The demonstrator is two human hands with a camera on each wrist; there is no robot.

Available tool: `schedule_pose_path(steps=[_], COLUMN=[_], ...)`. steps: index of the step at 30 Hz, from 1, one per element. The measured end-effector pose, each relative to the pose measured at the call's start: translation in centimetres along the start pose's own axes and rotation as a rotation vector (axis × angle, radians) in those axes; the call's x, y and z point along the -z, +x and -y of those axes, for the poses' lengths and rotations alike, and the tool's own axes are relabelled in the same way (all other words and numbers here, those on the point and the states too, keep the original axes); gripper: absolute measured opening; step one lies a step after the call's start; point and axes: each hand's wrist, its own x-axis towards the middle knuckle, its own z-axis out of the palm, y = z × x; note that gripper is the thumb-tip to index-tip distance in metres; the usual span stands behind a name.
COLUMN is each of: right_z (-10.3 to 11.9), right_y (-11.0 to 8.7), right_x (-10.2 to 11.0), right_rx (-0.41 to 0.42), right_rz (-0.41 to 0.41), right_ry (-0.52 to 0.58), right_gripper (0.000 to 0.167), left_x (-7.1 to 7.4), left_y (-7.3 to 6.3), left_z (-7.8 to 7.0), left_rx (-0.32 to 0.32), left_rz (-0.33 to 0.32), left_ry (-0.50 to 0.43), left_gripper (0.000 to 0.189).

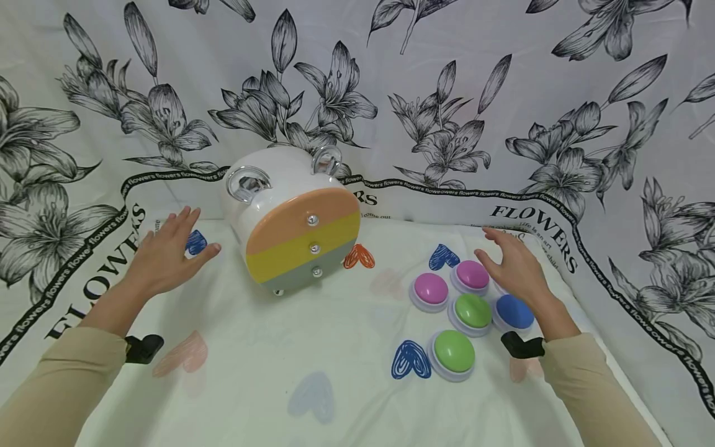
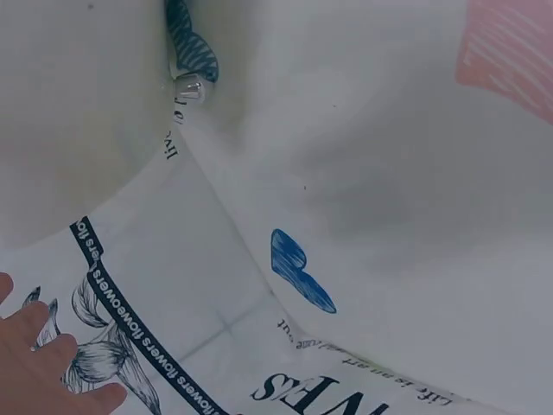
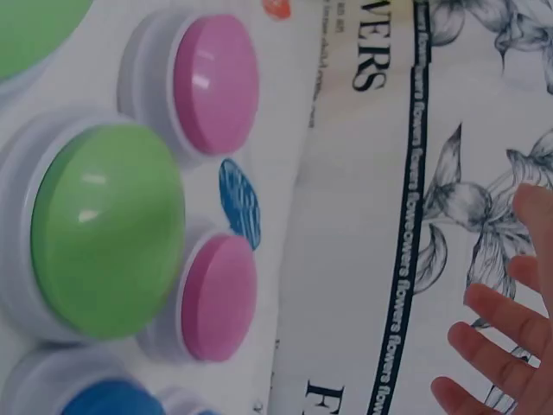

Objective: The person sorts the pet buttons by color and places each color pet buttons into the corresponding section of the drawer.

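My left hand (image 1: 164, 257) hovers left of a white rounded container (image 1: 285, 171), fingers spread and holding nothing. The container's oval front (image 1: 301, 248) has orange, yellow and grey-green bands with three silver knobs; shiny rings stand on top. In the left wrist view its pale side fills the upper left, above a silver foot (image 2: 192, 88). Over the button cluster on the right hangs my right hand (image 1: 516, 264), fingers extended, nothing in it. Two pink buttons (image 1: 431, 288), two green buttons (image 1: 454, 351) and a blue button (image 1: 514, 311) have pale round bases. The hand partly hides another base behind the blue one.
A white cloth (image 1: 251, 385) printed with coloured hearts covers the table. Behind and at both sides hangs a flower-printed curtain (image 1: 380, 99) with a black lettered band. Black straps (image 1: 144, 349) are on both wrists.
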Motion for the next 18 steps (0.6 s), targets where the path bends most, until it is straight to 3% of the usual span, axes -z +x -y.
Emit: schedule_pose_path(steps=[9,18], right_z=[2.7,5.4], right_y=[0.8,1.2], right_x=[-1.3,-3.2], right_rx=[0.038,0.084], right_rz=[-0.063,-0.122], right_ry=[0.128,0.195], right_gripper=[0.045,0.039], left_x=[-0.1,-0.4], left_y=[0.3,0.3], left_z=[-0.8,-1.9], left_rx=[0.034,0.095], left_rz=[-0.074,-0.129], left_ry=[-0.282,-0.422], left_gripper=[0.083,0.077])
